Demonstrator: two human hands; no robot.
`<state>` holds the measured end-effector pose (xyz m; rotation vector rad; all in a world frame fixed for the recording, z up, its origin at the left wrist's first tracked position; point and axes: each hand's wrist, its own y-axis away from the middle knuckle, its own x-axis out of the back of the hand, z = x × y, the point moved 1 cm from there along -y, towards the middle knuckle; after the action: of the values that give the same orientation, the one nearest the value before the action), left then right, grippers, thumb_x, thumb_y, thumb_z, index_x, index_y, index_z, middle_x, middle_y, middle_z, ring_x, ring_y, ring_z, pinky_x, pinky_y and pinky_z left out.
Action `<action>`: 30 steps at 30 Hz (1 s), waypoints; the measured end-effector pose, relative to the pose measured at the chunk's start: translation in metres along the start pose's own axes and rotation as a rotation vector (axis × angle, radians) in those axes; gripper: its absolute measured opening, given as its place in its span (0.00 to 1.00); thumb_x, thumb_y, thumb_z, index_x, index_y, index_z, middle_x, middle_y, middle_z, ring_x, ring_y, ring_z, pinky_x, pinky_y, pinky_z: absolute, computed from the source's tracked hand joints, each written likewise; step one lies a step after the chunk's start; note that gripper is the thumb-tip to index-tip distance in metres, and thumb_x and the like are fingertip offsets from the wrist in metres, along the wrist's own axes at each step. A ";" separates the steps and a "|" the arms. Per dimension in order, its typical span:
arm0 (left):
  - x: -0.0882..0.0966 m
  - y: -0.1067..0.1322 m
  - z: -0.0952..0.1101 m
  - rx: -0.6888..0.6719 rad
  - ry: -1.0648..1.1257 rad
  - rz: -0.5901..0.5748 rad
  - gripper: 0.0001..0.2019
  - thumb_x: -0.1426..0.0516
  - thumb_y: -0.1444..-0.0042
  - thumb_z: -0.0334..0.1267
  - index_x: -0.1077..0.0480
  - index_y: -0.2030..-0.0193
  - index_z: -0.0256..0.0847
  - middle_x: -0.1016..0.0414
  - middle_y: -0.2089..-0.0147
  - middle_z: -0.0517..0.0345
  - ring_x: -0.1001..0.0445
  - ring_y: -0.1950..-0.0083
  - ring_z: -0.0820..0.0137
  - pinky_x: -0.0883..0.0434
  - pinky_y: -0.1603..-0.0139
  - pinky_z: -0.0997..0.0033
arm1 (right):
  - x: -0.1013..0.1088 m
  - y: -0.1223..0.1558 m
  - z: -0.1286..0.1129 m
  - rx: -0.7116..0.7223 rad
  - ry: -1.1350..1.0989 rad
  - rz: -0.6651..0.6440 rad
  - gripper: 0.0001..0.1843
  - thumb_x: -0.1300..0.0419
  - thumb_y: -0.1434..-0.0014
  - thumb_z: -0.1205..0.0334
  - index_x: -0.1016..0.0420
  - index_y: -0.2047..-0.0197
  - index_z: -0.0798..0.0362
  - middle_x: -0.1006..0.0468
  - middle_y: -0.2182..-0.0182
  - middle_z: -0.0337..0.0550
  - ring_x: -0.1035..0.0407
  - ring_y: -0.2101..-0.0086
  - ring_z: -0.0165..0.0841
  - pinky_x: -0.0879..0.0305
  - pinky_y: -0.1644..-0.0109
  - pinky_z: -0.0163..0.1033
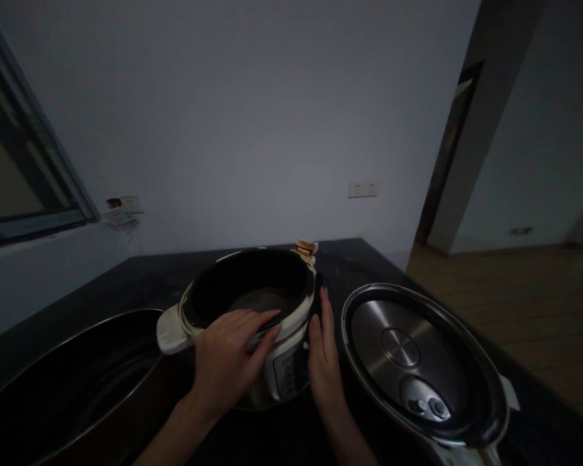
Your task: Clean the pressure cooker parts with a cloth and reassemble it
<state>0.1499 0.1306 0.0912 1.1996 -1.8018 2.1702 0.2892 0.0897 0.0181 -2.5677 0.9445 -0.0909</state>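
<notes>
An electric pressure cooker (286, 346) with a pale rim and a control panel stands lidless in front of me on the dark counter. Its black inner pot (257, 275) sits inside. My left hand (230, 353) is closed over the front of the rim, fingers on top and thumb lower on the outside. Against the cooker's right side lies my right hand (324, 356), its fingers stretched upward beside the panel. To the right the cooker's lid (403, 349) rests underside up, its metal plate and valve parts showing. A wide dark pan (102, 366) is on the left.
The black counter (342, 259) meets a pale wall with a double socket (363, 189). Another socket (121, 213) hangs loosely near the window (24, 149) on the left. Past the counter's right edge is a wooden floor (515, 304).
</notes>
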 end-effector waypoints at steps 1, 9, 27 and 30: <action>0.002 0.001 -0.004 0.002 0.011 0.007 0.13 0.46 0.36 0.44 0.22 0.58 0.42 0.18 0.65 0.57 0.20 0.65 0.64 0.25 0.64 0.65 | 0.000 -0.006 -0.003 0.006 -0.005 -0.012 0.34 0.57 0.34 0.42 0.50 0.30 0.49 0.54 0.29 0.45 0.63 0.31 0.35 0.65 0.29 0.54; 0.010 0.010 -0.034 0.122 0.141 0.052 0.12 0.42 0.41 0.48 0.20 0.67 0.47 0.18 0.70 0.59 0.20 0.67 0.65 0.23 0.64 0.65 | -0.009 -0.024 -0.004 0.026 -0.026 -0.035 0.34 0.58 0.34 0.41 0.50 0.30 0.47 0.56 0.28 0.42 0.64 0.30 0.34 0.67 0.29 0.54; 0.022 0.018 -0.064 0.207 0.302 -0.054 0.06 0.40 0.46 0.42 0.20 0.69 0.52 0.18 0.71 0.63 0.20 0.63 0.62 0.23 0.57 0.60 | -0.014 0.088 0.050 -0.423 -0.117 0.050 0.37 0.61 0.34 0.39 0.63 0.27 0.44 0.66 0.28 0.36 0.68 0.30 0.35 0.60 0.29 0.53; 0.023 0.018 -0.065 0.179 0.328 -0.033 0.06 0.40 0.45 0.40 0.21 0.71 0.50 0.18 0.71 0.64 0.20 0.65 0.64 0.23 0.57 0.62 | -0.015 0.074 0.021 -0.204 -0.030 0.006 0.33 0.61 0.33 0.42 0.59 0.28 0.39 0.65 0.28 0.32 0.73 0.30 0.37 0.69 0.29 0.57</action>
<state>0.0913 0.1720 0.0905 0.8280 -1.4739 2.3817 0.2373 0.0555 -0.0292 -2.7434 0.9959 0.0488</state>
